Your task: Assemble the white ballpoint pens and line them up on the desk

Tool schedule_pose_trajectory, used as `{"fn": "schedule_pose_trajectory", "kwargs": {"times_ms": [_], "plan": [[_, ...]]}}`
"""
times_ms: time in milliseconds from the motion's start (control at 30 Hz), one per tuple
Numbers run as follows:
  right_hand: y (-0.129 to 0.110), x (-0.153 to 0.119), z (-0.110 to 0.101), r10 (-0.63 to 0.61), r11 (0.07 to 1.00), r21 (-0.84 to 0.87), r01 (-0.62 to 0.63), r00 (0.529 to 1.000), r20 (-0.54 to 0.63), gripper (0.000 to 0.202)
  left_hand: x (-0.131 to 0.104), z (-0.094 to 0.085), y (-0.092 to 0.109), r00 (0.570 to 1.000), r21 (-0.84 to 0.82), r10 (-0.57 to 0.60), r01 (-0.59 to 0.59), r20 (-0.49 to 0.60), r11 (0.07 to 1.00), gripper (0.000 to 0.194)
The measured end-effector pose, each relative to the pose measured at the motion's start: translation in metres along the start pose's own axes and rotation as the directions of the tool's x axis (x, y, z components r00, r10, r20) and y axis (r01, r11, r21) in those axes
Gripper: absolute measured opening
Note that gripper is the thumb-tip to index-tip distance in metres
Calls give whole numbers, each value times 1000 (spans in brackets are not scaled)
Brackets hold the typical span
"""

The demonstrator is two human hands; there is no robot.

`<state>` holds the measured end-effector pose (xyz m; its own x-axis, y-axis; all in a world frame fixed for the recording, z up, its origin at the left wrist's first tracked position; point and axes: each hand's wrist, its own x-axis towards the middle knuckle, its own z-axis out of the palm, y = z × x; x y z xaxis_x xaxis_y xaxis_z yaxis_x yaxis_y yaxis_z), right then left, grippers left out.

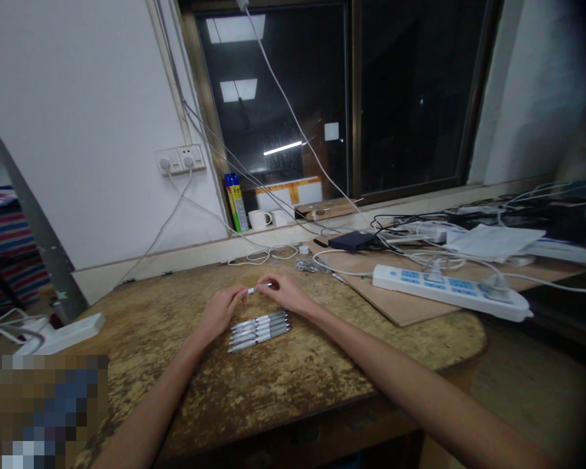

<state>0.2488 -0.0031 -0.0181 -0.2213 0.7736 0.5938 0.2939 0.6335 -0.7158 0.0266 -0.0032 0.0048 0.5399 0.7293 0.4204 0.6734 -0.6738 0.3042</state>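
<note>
Both hands are raised a little over the worn wooden table [209, 397], one at each end of a small white and grey pen [251, 291]. The fingers of my left hand [223, 309] pinch its left end. My right hand [284, 292] grips the other end between thumb and fingers, which hide part of it. Just below the hands, several white and grey pens [260, 330] lie side by side in a row on the table.
A white power strip [449, 291] rests on a brown board [395, 312] at the right, among tangled cables and papers [498, 240]. Another power strip [61, 335] is at the left. A spray can [237, 203] and white mug [260, 219] stand by the window.
</note>
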Motion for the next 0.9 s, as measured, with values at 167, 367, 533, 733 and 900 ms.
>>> {"fn": "schedule_pose_trajectory", "kwargs": {"times_ms": [167, 367, 533, 733, 900], "plan": [[5, 2, -1, 44, 998, 52, -47, 998, 53, 25, -1, -2, 1, 1000, 38, 19, -18, -14, 999, 42], [2, 2, -2, -15, 998, 53, 16, 1000, -13, 9, -1, 1, -3, 1000, -13, 18, -19, -5, 1000, 45], [4, 3, -1, -83, 995, 54, 85, 995, -49, 2, 0, 0, -4, 1000, -14, 7, -7, 2, 1000, 47], [7, 2, -3, 17, 999, 28, -20, 995, 100, 26, 1, -2, -2, 997, 23, 46, -44, -55, 999, 34], [5, 1, -7, 14, 990, -140, 5, 990, 141, 39, -1, -2, -1, 995, 113, 72, -64, -65, 992, 31]]}}
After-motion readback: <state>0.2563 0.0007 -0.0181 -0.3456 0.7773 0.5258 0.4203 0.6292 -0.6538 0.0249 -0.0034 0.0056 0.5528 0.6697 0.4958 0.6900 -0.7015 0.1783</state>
